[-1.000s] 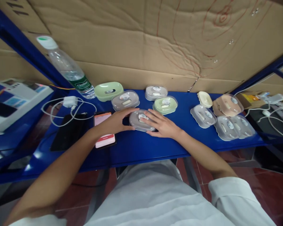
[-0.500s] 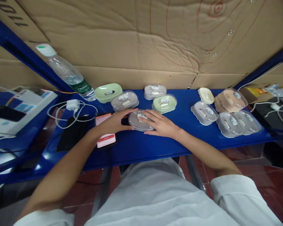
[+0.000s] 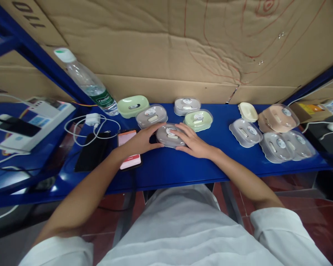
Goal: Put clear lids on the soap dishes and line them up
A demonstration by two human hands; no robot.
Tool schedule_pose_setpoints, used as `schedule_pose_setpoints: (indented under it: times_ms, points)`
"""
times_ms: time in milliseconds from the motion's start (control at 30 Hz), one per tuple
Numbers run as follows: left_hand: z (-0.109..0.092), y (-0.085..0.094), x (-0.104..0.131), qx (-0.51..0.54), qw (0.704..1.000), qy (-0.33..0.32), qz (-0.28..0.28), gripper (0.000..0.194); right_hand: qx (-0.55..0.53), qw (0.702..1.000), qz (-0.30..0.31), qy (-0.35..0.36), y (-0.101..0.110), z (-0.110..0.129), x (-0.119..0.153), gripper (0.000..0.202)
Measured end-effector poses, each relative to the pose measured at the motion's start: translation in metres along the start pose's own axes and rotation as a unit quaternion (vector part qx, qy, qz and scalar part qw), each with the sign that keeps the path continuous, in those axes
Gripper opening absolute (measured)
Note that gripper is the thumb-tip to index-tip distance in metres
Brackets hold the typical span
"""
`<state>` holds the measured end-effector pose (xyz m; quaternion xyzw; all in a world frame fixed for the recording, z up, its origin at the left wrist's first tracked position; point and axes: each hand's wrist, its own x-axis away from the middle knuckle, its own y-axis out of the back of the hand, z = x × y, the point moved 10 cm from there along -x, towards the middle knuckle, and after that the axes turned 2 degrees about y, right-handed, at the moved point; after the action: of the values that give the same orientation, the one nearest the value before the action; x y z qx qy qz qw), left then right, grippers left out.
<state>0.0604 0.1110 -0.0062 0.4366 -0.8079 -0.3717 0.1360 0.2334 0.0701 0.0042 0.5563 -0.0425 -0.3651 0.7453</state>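
Note:
A grey oval soap dish point(image 3: 169, 137) with a clear lid and a white label lies before me on the blue shelf. My left hand point(image 3: 145, 140) curves around its left side, thumb in front and fingers behind. From the right, my right hand point(image 3: 195, 142) grips it, fingers over the lid and thumb low along the front edge. Close behind stand another grey soap dish point(image 3: 151, 116), a green lidded soap dish point(image 3: 198, 120) and a smaller-looking grey one point(image 3: 187, 106). An open green soap dish point(image 3: 133, 106) sits at the back left.
Several soap dishes stand on the right, among them a beige one point(image 3: 279, 118) and a cream piece point(image 3: 248, 111). A phone point(image 3: 131, 162) lies beside my left wrist. Left of it are a white charger point(image 3: 92, 119) and a black pouch point(image 3: 91, 152). A water bottle point(image 3: 93, 88) leans behind.
The view has shifted slightly, moving the scene to the right in the picture. My right fingers have slid back a little over the lid, showing more of its label. Both hands stay on the dish.

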Motion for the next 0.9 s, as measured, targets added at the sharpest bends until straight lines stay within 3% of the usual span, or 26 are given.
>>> schedule_pose_setpoints:
  times_ms: [200, 333, 433, 567, 733, 800, 900]
  points:
    - [-0.014, 0.005, 0.006, -0.083, 0.996, -0.020, -0.027, 0.078, 0.144, 0.988, 0.033, -0.040, 0.010, 0.005, 0.003, 0.057]
    - [-0.023, 0.031, 0.010, -0.151, 0.978, -0.025, -0.142, 0.050, 0.196, 0.978, 0.028, -0.073, 0.018, 0.005, 0.003, 0.063]
    - [-0.012, 0.050, 0.015, -0.239, 0.946, 0.029, -0.216, 0.049, 0.226, 0.970, 0.011, -0.090, 0.021, 0.001, 0.002, 0.059]
    - [0.006, 0.046, 0.011, -0.261, 0.946, 0.049, -0.184, 0.052, 0.262, 0.952, -0.018, -0.155, 0.028, -0.012, 0.005, 0.056]
    - [0.000, 0.030, 0.003, -0.185, 0.976, -0.011, -0.115, 0.057, 0.283, 0.927, -0.053, -0.240, 0.047, -0.039, 0.020, 0.062]
    - [-0.001, 0.036, 0.002, -0.170, 0.978, -0.001, -0.123, 0.059, 0.287, 0.920, -0.063, -0.260, 0.054, -0.048, 0.026, 0.067]
    - [0.014, 0.060, 0.007, -0.207, 0.959, 0.062, -0.186, 0.061, 0.274, 0.921, -0.066, -0.270, 0.059, -0.054, 0.030, 0.068]
